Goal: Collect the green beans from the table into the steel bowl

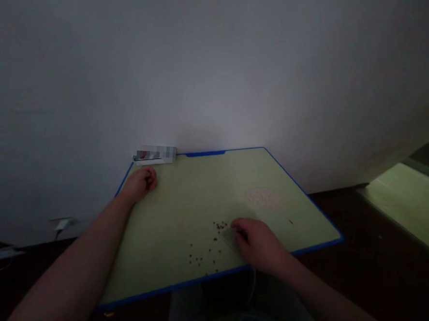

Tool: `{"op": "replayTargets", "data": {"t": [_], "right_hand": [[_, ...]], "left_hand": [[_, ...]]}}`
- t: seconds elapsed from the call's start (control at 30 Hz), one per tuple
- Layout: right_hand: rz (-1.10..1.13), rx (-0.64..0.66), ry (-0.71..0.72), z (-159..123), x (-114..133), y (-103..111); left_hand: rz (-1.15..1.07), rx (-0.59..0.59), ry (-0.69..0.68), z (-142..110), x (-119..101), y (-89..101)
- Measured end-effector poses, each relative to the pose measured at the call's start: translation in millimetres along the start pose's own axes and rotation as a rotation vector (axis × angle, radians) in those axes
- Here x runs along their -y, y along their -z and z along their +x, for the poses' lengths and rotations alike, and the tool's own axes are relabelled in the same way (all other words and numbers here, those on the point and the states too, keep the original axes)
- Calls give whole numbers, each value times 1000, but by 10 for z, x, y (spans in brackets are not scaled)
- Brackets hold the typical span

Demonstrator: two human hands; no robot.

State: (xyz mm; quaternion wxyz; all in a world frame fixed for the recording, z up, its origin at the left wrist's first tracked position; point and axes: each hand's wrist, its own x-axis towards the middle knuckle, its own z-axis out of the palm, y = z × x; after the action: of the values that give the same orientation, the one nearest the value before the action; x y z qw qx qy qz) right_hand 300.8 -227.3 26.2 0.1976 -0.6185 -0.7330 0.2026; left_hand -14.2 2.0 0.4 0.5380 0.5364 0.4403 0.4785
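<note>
My left hand (pixel 142 182) rests near the table's left edge with its fingers curled in. Whether anything is inside it cannot be made out in the dim light. My right hand (pixel 258 243) is over the near part of the table, thumb and fingers drawn together. At its fingertips shows a thin, pale, see-through piece (pixel 228 236), too faint to name. Several small dark bead-like bits (pixel 220 225) lie just beyond those fingers. More dark bits (pixel 198 260) are scattered nearer the front edge. Farther right spreads a patch of pale grains (pixel 263 198).
The pale yellow-green table (pixel 186 197) has a blue rim and stands against a grey wall (pixel 220 73). A white box (pixel 164 156) sits at the back left corner. One thin brown sliver (pixel 291 222) lies at the right. A white plug and cord (pixel 61 225) are on the left wall.
</note>
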Motion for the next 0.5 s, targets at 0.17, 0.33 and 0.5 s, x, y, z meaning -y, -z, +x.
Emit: {"op": "replayTargets", "data": {"t": [0.17, 0.33, 0.5], "right_hand": [[-6, -22, -16, -10, -48, 34], [5, -29, -19, 1, -82, 26], [-4, -33, 7, 6, -98, 24]], "left_hand": [[-13, -26, 4, -45, -61, -43], [-32, -39, 15, -58, -72, -57], [-32, -34, -17, -39, -41, -38]]}}
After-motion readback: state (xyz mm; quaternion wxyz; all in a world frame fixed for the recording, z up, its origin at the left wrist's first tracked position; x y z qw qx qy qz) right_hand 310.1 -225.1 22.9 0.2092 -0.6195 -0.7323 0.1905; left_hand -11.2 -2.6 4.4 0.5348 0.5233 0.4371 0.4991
